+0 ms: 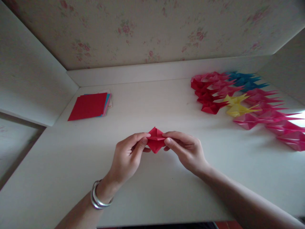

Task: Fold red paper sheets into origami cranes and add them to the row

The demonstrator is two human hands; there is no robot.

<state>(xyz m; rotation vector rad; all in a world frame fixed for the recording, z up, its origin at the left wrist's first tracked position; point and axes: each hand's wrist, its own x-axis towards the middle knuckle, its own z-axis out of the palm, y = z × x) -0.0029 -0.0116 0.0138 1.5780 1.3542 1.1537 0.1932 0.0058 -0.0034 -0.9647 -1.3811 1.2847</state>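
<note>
A small red folded paper (155,146), diamond-shaped with a raised crease across its middle, is held between both hands over the white table. My left hand (130,149), with silver bangles (96,197) at the wrist, pinches its left corner between thumb and index finger. On the opposite corner, my right hand (186,149) has a similar pinch. Fingertips cover both side corners of the paper; its top and bottom points show.
A stack of square paper (88,106), red on top, lies at the back left. Rows of folded paper figures stand at the right: red (212,106), yellow (238,109), blue (245,79) and pink (292,138). A flower-patterned wall (143,31) rises behind the white table (152,197).
</note>
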